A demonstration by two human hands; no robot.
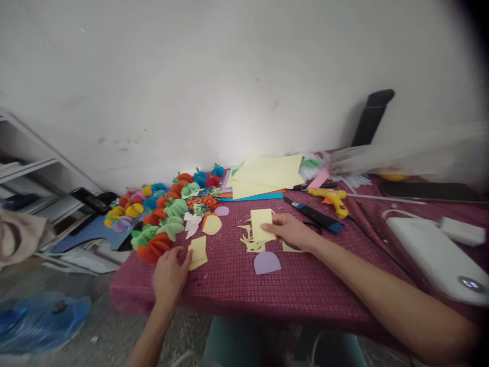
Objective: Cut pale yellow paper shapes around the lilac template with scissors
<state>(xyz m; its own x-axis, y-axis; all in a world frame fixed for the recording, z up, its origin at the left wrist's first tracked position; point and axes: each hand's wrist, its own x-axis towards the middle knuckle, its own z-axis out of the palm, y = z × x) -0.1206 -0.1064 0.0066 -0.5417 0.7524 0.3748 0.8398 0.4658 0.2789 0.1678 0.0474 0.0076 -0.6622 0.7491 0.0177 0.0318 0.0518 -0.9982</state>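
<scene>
My right hand pinches a pale yellow paper rectangle between thumb and fingers, above thin yellow paper scraps. At the left, a small pile of yellow paper pieces lies near the table edge, its left side between the curled fingers and thumb of my left hand. Closer to me than the scraps is a purple paper piece with a rounded top. A rounded yellow piece rests on orange paper behind the pile.
Several colourful paper pumpkins crowd the table's left side. Large yellow sheets lie at the back. To the right are a blue-and-black cutter, a yellow glue gun with its cord, a white power bank and a dark phone.
</scene>
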